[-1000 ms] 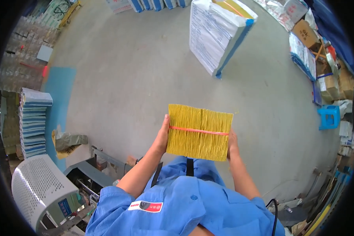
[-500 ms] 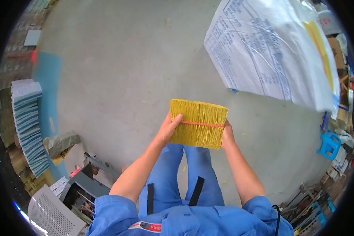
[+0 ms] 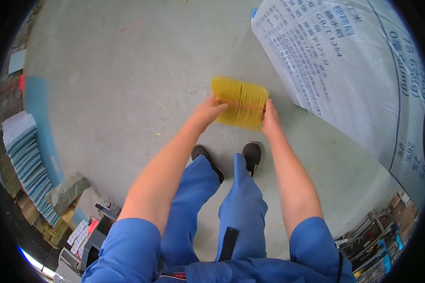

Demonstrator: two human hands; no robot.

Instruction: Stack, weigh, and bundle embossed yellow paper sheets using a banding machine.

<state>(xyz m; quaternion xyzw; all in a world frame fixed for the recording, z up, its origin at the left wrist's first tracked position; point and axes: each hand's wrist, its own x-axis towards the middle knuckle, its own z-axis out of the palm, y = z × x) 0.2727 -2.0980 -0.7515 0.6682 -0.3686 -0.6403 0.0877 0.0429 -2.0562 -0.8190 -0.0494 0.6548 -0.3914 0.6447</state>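
A thick bundle of yellow sheets (image 3: pixel 243 95), probably paper, is held out over the floor with its rough edges facing up. A thin orange-red band runs across its middle. On its left end my left hand (image 3: pixel 208 113) is closed, the thumb lying over the top near the band. My right hand (image 3: pixel 270 119) grips the opposite end from the side. The fingers beneath the bundle are hidden. To the right of the bundle, and apart from it, stands a large white woven sack (image 3: pixel 311 61) with blue print.
A tall stack of white and blue bundles (image 3: pixel 28 162) stands at the left, with a grey-green wrapped package (image 3: pixel 67 193) beside it. Machine parts (image 3: pixel 97 236) are at lower left. Metal racks (image 3: pixel 370 245) are at lower right. My shoes (image 3: pixel 251 156) rest on the grey floor (image 3: pixel 118 94).
Both arms have stretched farther forward, carrying the yellow bundle away from my body. The white sack now looks larger and nearer on the right. My shoes have come into view.
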